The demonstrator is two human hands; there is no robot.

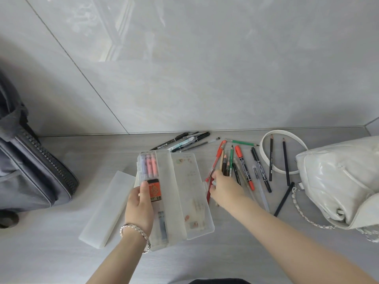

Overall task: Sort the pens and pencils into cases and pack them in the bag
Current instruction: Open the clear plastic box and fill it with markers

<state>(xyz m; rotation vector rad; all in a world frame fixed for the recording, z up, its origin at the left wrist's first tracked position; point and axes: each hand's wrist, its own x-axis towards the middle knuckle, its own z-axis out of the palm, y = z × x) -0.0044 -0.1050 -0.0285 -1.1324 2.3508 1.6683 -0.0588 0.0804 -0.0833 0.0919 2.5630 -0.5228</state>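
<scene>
An open translucent pencil case (164, 181) lies in the middle of the table, its lid (196, 201) flapped out to the right. Pink and purple markers and an orange 2B lead box (154, 190) sit in its near compartment. My left hand (139, 206) holds the case by its left side, thumb on the lead box. My right hand (224, 188) rests on a bunch of pencils (226, 165) and a red pen (209, 190), fingers closing around them. More pens and pencils (256, 167) are scattered to the right, and several black markers (184, 140) lie by the wall.
A second, shut translucent case (106, 208) lies left of the open one. A dark grey zipped bag (30, 165) stands at the far left. A white handbag (338, 181) with strap and chain sits at the right edge. A tiled wall runs behind.
</scene>
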